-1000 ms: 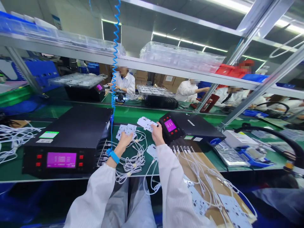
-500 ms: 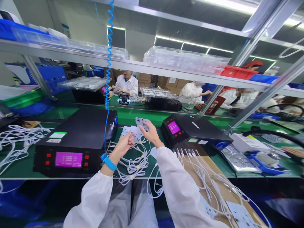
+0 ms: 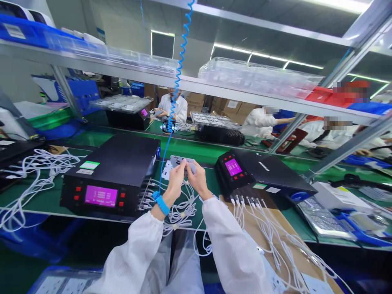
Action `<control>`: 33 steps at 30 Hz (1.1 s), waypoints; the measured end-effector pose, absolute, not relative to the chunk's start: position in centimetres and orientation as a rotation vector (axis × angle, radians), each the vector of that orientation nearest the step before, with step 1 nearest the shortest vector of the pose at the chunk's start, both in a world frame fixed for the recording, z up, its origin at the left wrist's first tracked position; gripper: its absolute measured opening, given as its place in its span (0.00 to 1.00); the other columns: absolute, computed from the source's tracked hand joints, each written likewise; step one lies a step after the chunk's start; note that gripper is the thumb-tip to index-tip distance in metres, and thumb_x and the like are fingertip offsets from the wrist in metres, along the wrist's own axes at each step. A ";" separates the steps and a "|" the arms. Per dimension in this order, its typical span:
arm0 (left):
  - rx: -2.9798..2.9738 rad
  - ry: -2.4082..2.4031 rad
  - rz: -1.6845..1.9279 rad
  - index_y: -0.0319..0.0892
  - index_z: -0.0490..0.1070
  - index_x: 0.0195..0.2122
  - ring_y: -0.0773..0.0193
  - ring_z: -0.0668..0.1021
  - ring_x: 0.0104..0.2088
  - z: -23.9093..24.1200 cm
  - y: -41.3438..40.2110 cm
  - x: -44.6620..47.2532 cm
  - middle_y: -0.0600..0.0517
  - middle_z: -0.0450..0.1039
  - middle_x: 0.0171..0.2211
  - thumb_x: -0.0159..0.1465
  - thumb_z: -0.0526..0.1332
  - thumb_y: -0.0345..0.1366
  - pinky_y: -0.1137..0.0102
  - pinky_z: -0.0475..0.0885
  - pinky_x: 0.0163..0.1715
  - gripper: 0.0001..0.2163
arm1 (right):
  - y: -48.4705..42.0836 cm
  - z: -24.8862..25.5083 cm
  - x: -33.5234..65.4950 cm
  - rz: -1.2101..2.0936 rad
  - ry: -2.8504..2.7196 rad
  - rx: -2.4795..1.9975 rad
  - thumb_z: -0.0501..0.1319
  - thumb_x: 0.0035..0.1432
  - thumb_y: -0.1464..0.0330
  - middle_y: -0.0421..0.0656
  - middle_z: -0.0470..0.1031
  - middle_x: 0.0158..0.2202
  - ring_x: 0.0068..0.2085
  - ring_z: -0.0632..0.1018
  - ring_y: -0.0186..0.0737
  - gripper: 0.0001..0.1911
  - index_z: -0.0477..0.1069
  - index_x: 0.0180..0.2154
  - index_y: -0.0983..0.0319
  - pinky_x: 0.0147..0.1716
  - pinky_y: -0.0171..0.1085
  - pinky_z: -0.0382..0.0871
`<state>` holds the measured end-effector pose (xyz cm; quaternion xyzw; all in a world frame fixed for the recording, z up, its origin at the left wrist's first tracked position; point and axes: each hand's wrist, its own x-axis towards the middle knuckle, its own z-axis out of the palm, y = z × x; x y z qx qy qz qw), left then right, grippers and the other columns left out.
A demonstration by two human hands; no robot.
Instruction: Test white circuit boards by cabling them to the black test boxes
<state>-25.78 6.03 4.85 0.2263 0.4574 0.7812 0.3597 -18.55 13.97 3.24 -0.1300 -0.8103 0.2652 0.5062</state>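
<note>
A thin pale circuit board (image 3: 175, 161) is held up between my two hands over the bench. My left hand (image 3: 177, 180), with a blue strap and coiled cord at its wrist, pinches the board's near edge. Closed on the board's right side is my right hand (image 3: 197, 179); its fingers partly hide the board. Behind my left hand another white board (image 3: 166, 170) lies on the green bench. Bundled white cables (image 3: 183, 210) lie just below my hands.
Black units with pink screens stand left (image 3: 110, 161) and right (image 3: 263, 173). Cables from the right unit cross a brown cardboard sheet (image 3: 275, 216). A blue coiled cord (image 3: 179, 61) hangs ahead. Above runs a shelf (image 3: 190, 83) with clear trays. Co-workers sit across the bench.
My left hand has moved off the white boards up to the board in my right hand, and both now grip it. The board has tipped flatter. The view has shifted left.
</note>
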 end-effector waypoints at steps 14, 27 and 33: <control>0.902 1.707 1.895 0.45 0.60 0.26 0.63 0.68 0.28 2.2 6.3 -25.2 0.55 0.61 0.24 0.72 0.53 0.48 0.66 0.66 0.35 0.18 | 16.9 3.3 -17.6 0.927 -1.344 -0.858 0.61 0.64 0.49 0.53 0.84 0.40 0.43 0.83 0.51 0.28 0.81 0.41 0.69 0.43 0.42 0.76; 1.462 1.909 1.567 0.44 0.66 0.37 0.55 0.77 0.38 1.5 8.2 -22.4 0.48 0.72 0.34 0.72 0.54 0.34 0.64 0.69 0.43 0.06 | 17.0 3.0 -18.1 1.351 -0.708 -0.729 0.69 0.58 0.51 0.46 0.83 0.33 0.37 0.84 0.42 0.23 0.75 0.38 0.66 0.35 0.37 0.80; 1.416 1.964 1.590 0.43 0.74 0.43 0.54 0.77 0.32 1.1 8.2 -22.0 0.47 0.72 0.29 0.72 0.58 0.38 0.65 0.66 0.40 0.07 | 17.7 2.6 -18.0 1.393 -0.678 -0.798 0.65 0.64 0.52 0.49 0.84 0.36 0.39 0.85 0.45 0.21 0.75 0.40 0.66 0.39 0.40 0.82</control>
